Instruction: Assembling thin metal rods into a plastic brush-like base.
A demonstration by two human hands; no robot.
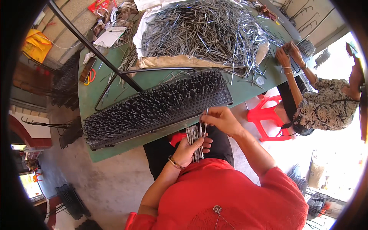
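Note:
My left hand [185, 151] is closed around a bundle of thin grey metal rods [194, 135], held upright in front of my lap. Just above and to its right, my right hand [223, 120] pinches a thin metal rod, its lower end close to the bundle; whether it is one rod or more, I cannot tell. Beyond both hands lies a long black perforated rack [211, 100], tilted along the table's near edge. Its holes are packed with upright rods on the left and middle, while bare holes show along the right front part.
A large heap of loose rods [199, 34] covers the far side of the green table [100, 154]. A black metal bar [86, 43] slants over the left side, near orange-handled scissors [90, 76]. At right, another person's hands [288, 54] work beside a red stool [264, 115].

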